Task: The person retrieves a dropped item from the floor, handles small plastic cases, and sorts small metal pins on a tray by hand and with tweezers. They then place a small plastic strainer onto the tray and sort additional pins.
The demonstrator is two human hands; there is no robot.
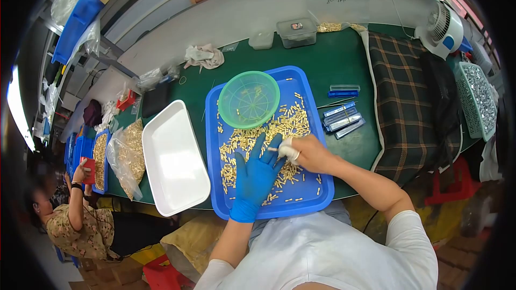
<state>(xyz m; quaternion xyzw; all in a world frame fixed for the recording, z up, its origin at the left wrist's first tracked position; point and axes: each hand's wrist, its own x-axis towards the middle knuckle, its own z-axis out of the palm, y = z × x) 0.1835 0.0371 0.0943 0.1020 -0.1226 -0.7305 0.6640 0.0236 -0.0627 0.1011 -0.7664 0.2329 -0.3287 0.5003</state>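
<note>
A blue tray [216,156] holds a spread of small brass pins [293,121]. Over the pins lies my left hand [254,176] in a blue glove, palm down with its fingers spread. Close by its fingertips, my right hand [309,154] is closed in a pinch, with white covers on some fingers. A short thin piece [273,149] sticks out of that pinch toward the glove; its kind is too small to make out. A green mesh basket [249,99] rests in the tray's far left part, with a few pins inside.
Left of the tray stands a white tub [174,156], beside a plastic bag of brass parts [130,156]. Blue boxes [344,118] lie to the right, before a plaid cloth [400,102]. A fan [445,27] stands far right. Another person [80,223] sits at left.
</note>
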